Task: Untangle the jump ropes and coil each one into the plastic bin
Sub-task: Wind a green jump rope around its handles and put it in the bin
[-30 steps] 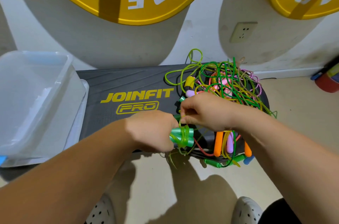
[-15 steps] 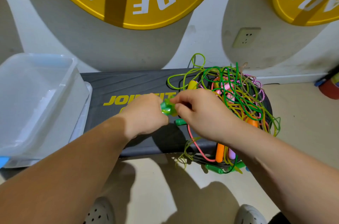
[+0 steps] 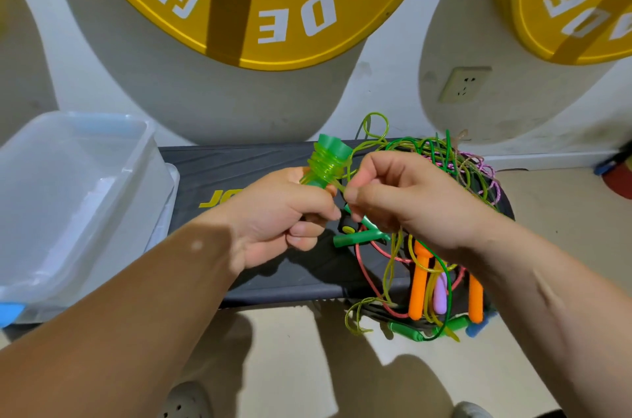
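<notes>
Now you seem mid-wind: left hand grips the green plastic handle, right hand pinches yellow-green cord. Next, tease slack.

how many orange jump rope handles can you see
2: one orange handle hangs over the platform's front edge, the second orange handle just right of it. The tangle may hide more.

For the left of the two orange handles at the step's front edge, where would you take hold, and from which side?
Grip the left orange handle by its lower barrel, coming from the near side. That end points toward the person, past the front edge of the step, seemingly clear of cords; its narrow top runs under the tangle.
</notes>
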